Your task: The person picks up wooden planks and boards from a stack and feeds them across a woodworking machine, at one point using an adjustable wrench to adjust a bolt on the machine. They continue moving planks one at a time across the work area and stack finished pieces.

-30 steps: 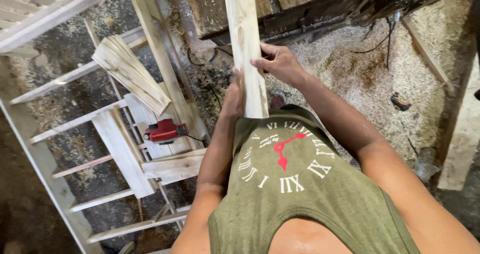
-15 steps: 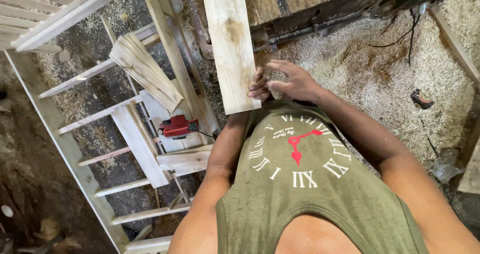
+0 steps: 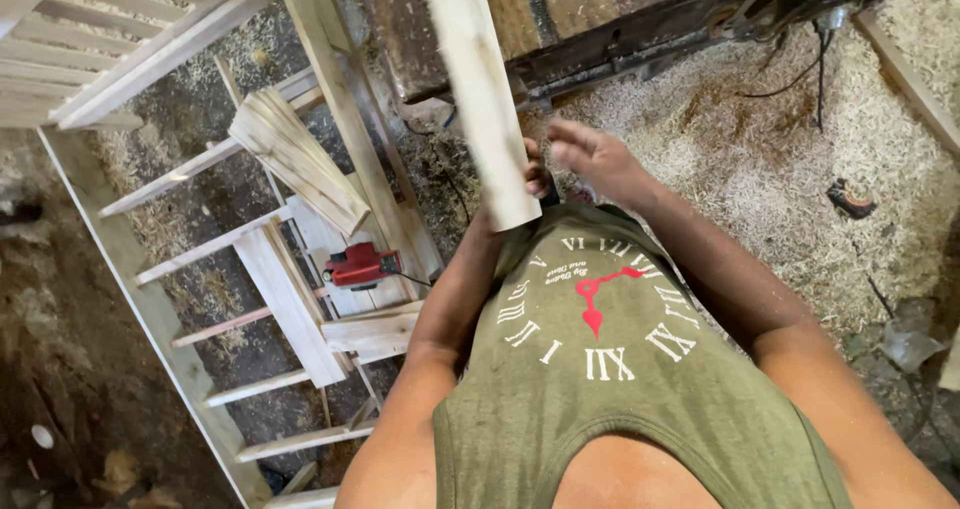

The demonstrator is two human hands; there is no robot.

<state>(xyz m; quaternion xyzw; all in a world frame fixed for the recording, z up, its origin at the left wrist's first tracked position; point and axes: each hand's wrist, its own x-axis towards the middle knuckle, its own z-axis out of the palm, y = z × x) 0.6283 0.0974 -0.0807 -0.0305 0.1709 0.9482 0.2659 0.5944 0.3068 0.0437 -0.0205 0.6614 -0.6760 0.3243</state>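
A long pale wooden plank (image 3: pixel 480 79) stands nearly upright in front of my chest, its lower end just above my green shirt. My left hand (image 3: pixel 536 177) grips that lower end from behind, so only a few fingers show past the plank's edge. Just to the right of the plank my right hand (image 3: pixel 592 159) is blurred, fingers spread, and touches nothing.
A slatted wooden frame (image 3: pixel 150 269) lies at the left with loose boards (image 3: pixel 300 164) and a red power tool (image 3: pixel 360 266) on it. A dark, heavy bench (image 3: pixel 600 39) runs across the top. Sawdust (image 3: pixel 760 169) covers the ground at the right, with a cable and a small black object (image 3: pixel 850 199).
My right hand has come off the plank and now hovers open beside it. The plank has shifted and shows a narrower face, and the view has tilted a little.
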